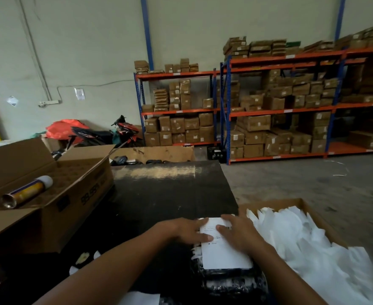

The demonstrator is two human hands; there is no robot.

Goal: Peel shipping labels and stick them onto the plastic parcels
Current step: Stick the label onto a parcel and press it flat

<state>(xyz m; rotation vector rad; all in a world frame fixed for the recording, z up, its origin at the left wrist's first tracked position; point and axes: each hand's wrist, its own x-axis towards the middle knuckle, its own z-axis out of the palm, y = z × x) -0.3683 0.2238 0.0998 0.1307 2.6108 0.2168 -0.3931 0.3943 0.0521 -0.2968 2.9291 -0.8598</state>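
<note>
A white shipping label (224, 252) lies flat on a black plastic parcel (227, 282) at the near edge of the black table (170, 194). My left hand (185, 231) presses the label's left upper edge with straight fingers. My right hand (239, 233) lies flat on the label's upper right part, fingers spread and pointing left. Both forearms reach in from the bottom of the view. The parcel's left part is dark and hard to tell from the table.
A cardboard box (313, 213) full of white peeled backing sheets (308, 249) stands at my right. An open brown carton (49, 190) with a spray can (27, 191) sits on the left. Shelves of boxes (280, 106) and a motorbike (106, 134) stand behind.
</note>
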